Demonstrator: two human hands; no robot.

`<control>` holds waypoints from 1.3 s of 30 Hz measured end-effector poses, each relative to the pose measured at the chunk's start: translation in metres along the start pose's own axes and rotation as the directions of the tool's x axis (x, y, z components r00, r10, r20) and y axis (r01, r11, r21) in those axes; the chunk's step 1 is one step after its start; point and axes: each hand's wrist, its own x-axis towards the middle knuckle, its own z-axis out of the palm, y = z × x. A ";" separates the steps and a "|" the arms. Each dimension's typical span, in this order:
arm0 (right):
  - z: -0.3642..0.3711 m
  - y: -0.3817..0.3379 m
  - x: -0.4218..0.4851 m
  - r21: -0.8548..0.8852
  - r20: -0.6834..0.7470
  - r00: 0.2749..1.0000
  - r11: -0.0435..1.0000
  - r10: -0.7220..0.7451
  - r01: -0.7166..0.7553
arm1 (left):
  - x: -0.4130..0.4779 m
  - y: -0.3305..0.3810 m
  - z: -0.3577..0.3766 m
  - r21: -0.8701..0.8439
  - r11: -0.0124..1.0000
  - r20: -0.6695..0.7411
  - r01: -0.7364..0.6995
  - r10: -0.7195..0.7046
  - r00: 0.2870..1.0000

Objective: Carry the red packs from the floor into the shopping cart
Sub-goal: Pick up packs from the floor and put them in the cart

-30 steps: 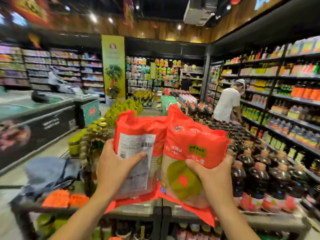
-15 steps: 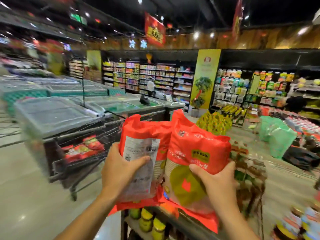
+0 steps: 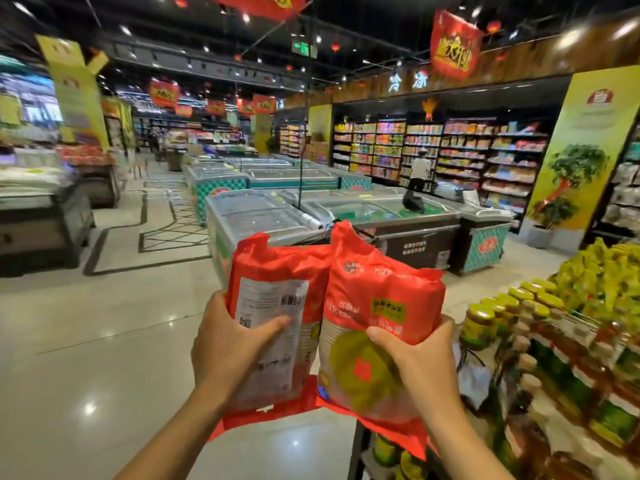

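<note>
Head view. Left hand (image 3: 232, 344): curled round the left red pack (image 3: 273, 306), thumb across its barcode label. Right hand (image 3: 420, 362): gripping the right red pack (image 3: 377, 306). Both packs upright, side by side, touching, held above the floor (image 3: 86, 358). Chest freezers (image 3: 263, 216) behind; jar display (image 3: 540, 358) at right.
</note>
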 end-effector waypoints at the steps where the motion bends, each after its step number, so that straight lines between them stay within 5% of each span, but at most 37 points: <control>1: 0.011 0.003 0.010 0.007 0.024 1.000 1.000 0.007 -0.007 | 0.010 -0.006 0.002 0.004 1.000 -0.012 0.004 -0.004 1.000; 16: 0.180 0.073 0.206 0.054 0.143 0.982 0.990 0.122 -0.131 | 0.220 -0.065 0.091 0.143 0.988 -0.044 0.062 -0.056 0.997; 26: 0.272 0.072 0.313 0.076 0.215 0.974 0.993 0.077 -0.095 | 0.341 -0.088 0.125 0.123 0.990 -0.102 0.069 -0.056 0.993; 39: 0.415 0.076 0.503 0.011 0.079 0.997 1.000 -0.001 0.000 | 0.581 -0.135 0.232 -0.024 0.999 -0.027 0.032 -0.033 0.999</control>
